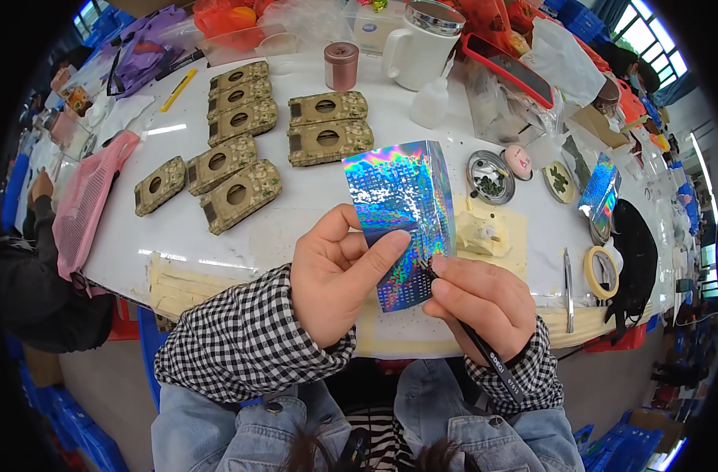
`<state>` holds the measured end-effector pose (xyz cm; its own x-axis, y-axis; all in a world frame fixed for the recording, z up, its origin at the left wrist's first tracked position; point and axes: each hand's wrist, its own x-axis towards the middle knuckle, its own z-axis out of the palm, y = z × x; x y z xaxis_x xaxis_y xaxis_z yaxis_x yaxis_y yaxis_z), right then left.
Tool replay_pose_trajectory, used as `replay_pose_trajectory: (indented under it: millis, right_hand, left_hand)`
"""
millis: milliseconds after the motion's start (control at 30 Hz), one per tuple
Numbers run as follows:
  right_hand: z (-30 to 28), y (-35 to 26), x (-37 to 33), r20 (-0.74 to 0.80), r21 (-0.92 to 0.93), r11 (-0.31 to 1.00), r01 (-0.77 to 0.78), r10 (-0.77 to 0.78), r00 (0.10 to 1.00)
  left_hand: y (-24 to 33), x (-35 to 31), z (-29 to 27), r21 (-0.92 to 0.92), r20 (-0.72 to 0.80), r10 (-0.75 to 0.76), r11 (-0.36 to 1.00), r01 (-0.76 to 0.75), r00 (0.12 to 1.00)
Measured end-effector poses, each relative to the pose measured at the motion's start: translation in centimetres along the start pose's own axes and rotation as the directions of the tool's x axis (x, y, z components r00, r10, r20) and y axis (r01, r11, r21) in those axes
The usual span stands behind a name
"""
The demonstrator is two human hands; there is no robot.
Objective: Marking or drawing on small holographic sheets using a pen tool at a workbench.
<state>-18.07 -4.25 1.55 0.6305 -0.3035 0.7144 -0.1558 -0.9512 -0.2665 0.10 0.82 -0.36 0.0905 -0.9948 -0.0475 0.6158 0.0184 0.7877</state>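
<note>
My left hand grips a shiny blue holographic sheet by its left side, thumb across the front. The sheet is held up over the table's near edge, with rows of small marks on its face. Close against the sheet's lower right edge is my right hand, its fingers pinched on a slim black tool. The tool's shaft slants down past the palm. Its tip lies among the fingers, so I cannot tell its exact kind. Beyond my hands sit several camouflage-painted model tank hulls, each with a round hole on top.
Right of the sheet are a round metal dish with dark green bits, metal tweezers and a roll of tape. A white mug and a red-cased phone stand farther back. A pink mesh bag lies left.
</note>
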Motion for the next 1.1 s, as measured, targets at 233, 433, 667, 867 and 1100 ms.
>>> replay_pose_trajectory:
  millis: [233,433,667,867,1100]
  right_hand:
    - [-0.01,0.0,0.06,-0.005,0.009,1.0,-0.01,0.01,1.0]
    - [-0.06,-0.15,0.11,0.013,0.034,0.998,-0.053,0.052,0.999]
    - [-0.19,-0.36,-0.11,0.018,0.108,0.984,-0.143,0.142,0.99]
    - [-0.43,-0.43,-0.04,0.04,0.111,0.982,-0.153,0.15,0.988]
    - [0.24,-0.06,-0.39,0.007,-0.019,0.997,0.075,-0.075,0.997]
  left_hand:
    - [0.05,-0.02,0.0,0.028,-0.003,-0.004,1.0,0.004,1.0]
    - [0.21,-0.08,0.08,0.046,0.0,0.0,0.999,0.0,1.0]
    - [0.1,-0.1,0.17,0.064,-0.004,0.009,0.998,-0.008,1.0]
    - [0.13,-0.11,0.18,0.056,-0.008,-0.014,0.998,0.014,1.0]
    - [-0.26,0.15,-0.03,-0.032,-0.022,-0.088,0.996,0.088,0.996]
